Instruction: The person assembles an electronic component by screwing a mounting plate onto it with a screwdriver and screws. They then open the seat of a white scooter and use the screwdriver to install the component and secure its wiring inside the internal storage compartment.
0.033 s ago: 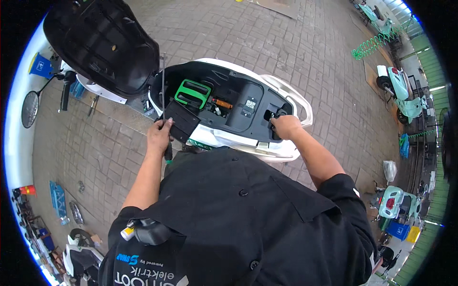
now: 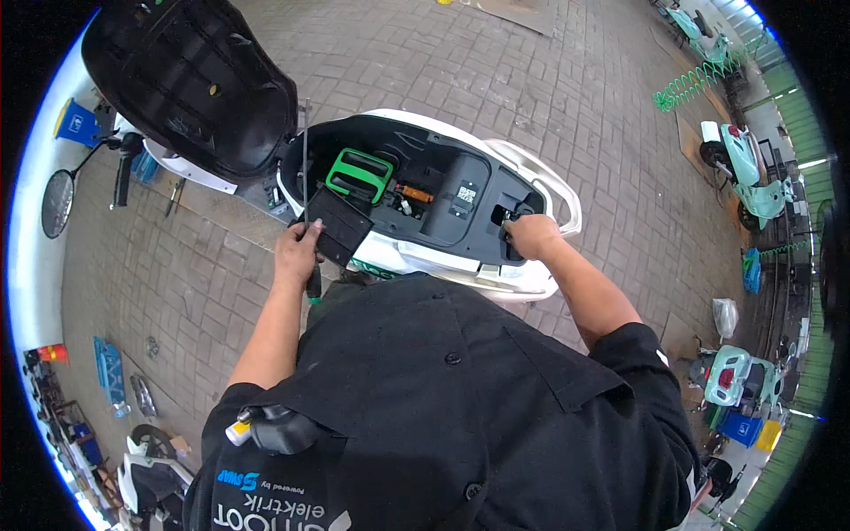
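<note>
In front of me is a white scooter [image 2: 416, 258] with its black seat [image 2: 190, 88] tipped up, baring a dark under-seat compartment [image 2: 447, 164]. My left hand [image 2: 297, 252] is closed on a flat black cover [image 2: 339, 228] at the compartment's near edge. That same hand grips a long screwdriver [image 2: 313, 285], its shaft pointing away from me. At the tail end, my right hand [image 2: 534, 237] has its fingers curled into a recess [image 2: 503, 214]; what they hold is hidden. Inside the compartment sit a green-framed handle [image 2: 359, 174] and an orange part [image 2: 413, 193].
The scooter's raised seat and mirror [image 2: 57, 203] stand to the left, the white grab rail [image 2: 567, 199] to the right. Farther right are pale green scooters [image 2: 753, 173] and a coiled green hose [image 2: 695, 87]. Brick paving [image 2: 443, 71] surrounds the scooter.
</note>
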A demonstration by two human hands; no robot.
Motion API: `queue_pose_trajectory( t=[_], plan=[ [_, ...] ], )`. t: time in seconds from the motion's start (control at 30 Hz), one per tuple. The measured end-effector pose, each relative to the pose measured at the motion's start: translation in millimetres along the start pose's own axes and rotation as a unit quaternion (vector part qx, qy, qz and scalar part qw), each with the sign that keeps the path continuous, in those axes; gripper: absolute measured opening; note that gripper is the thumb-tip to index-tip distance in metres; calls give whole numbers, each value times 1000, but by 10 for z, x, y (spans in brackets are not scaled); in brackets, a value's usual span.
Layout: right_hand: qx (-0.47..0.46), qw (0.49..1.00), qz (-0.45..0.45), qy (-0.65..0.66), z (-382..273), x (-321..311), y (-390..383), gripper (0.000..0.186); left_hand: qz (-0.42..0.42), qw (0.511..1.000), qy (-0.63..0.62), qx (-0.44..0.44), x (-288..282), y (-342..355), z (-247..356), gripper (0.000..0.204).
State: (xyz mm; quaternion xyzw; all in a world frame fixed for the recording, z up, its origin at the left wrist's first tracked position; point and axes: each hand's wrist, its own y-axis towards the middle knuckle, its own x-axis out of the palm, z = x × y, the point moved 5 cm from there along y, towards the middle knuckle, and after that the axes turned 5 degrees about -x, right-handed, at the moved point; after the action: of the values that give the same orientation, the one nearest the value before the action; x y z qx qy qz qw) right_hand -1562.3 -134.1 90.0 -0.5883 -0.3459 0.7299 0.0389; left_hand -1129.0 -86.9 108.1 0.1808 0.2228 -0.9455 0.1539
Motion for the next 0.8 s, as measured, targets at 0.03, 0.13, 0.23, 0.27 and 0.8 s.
queue_pose_trajectory(
  t=[0.03,0.13,0.23,0.27,0.8],
  plan=[
    [-2,1000,3,2,-26,-31,5,30,-3,1000,-2,-3,-1,30,-23,32],
    [18,997,-71,-15,-61,-40,-8,35,-23,1000,9,-17,-12,111,-63,33],
    [21,999,-1,26,-60,-155,-92,31,-49,998,-22,-19,5,202,-87,34],
    [16,999,14,41,-47,-165,-102,28,-67,997,-26,-39,31,215,-69,33],
    [-61,973,138,173,-1343,-1044,279,57,-369,926,-45,-65,603,959,463,30]
  ],
)
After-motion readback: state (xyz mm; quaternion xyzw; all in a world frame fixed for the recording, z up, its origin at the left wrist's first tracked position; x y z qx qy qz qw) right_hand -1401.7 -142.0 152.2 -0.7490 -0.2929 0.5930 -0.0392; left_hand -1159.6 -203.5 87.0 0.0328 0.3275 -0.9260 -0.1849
